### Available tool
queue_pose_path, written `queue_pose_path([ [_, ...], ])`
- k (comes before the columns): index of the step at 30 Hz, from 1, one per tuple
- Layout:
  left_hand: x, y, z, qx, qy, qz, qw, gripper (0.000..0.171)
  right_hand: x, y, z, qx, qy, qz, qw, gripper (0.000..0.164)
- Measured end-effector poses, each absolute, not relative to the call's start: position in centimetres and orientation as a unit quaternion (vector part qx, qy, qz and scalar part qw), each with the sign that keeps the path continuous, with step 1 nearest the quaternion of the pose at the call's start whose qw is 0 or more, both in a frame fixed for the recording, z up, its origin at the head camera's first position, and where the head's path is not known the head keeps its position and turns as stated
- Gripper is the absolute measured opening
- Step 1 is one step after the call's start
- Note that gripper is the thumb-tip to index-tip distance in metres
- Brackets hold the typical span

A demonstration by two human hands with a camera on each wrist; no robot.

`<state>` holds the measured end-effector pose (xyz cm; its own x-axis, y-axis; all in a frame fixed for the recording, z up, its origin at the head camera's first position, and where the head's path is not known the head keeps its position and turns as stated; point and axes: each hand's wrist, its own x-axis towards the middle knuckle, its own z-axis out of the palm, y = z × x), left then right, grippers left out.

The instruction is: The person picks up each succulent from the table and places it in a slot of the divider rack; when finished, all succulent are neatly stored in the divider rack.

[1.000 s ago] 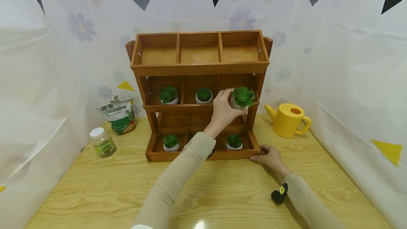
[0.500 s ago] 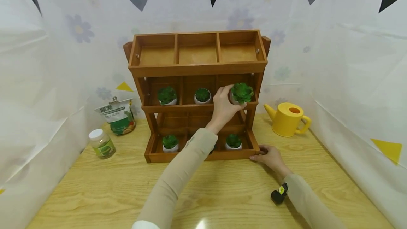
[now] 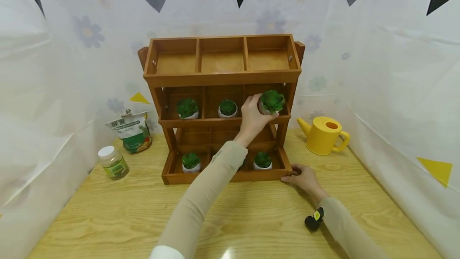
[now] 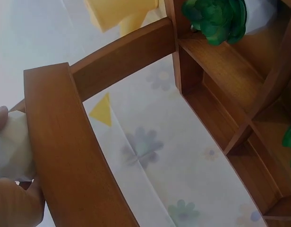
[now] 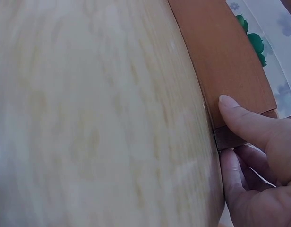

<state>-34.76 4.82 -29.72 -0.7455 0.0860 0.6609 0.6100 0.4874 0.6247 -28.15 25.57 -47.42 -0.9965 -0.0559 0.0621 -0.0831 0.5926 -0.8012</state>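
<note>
My left hand (image 3: 250, 117) grips the white pot of a green artificial succulent (image 3: 272, 101) at the right compartment of the middle tier of a brown wooden plant stand (image 3: 223, 78). In the left wrist view the white pot (image 4: 14, 146) lies against the tier's front board, thumb and fingers around it; whether it rests on the tier's floor is hidden. My right hand (image 3: 304, 180) holds the stand's lower right front corner. The right wrist view shows its thumb on the front board (image 5: 230, 61) and its fingers curled beside the corner.
Two potted succulents, left (image 3: 187, 108) and centre (image 3: 228, 108), stand on the middle tier. Two others, left (image 3: 191, 162) and right (image 3: 263, 160), stand on the bottom tier. A yellow watering can (image 3: 321, 137) is at right; a white-lidded jar (image 3: 114, 164) and green-and-white bag (image 3: 133, 133) are at left.
My left hand has lifted the succulent slightly and moved it a little back into the right middle compartment. The right hand has stayed at the stand's corner.
</note>
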Motion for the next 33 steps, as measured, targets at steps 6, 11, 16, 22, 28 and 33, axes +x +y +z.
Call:
queue_pose_path([
  [6,-35.4,4.5,-29.9,-0.202,-0.825,-0.453,0.271,0.063,-28.2,25.4,-47.3,0.027,-0.890,0.454,0.004,0.066],
  [11,-35.7,4.4,-29.9,-0.199,-0.831,-0.447,0.266,0.063,-28.2,25.4,-47.3,0.025,-0.890,0.455,0.004,0.067],
  [16,-35.5,4.6,-29.8,-0.185,-0.840,-0.444,0.252,0.064,-28.2,25.5,-47.4,0.027,-0.889,0.458,0.000,0.068],
  [22,-35.3,5.1,-29.5,-0.175,-0.851,-0.439,0.228,0.065,-28.2,25.7,-47.6,0.026,-0.885,0.465,0.003,0.066],
  [28,-35.2,5.5,-29.2,-0.152,-0.867,-0.422,0.218,0.063,-28.2,25.8,-47.5,0.026,-0.887,0.460,0.002,0.067],
  [33,-35.3,5.9,-29.1,-0.126,-0.883,-0.401,0.209,0.061,-28.3,25.7,-47.5,0.029,-0.888,0.459,0.008,0.065],
])
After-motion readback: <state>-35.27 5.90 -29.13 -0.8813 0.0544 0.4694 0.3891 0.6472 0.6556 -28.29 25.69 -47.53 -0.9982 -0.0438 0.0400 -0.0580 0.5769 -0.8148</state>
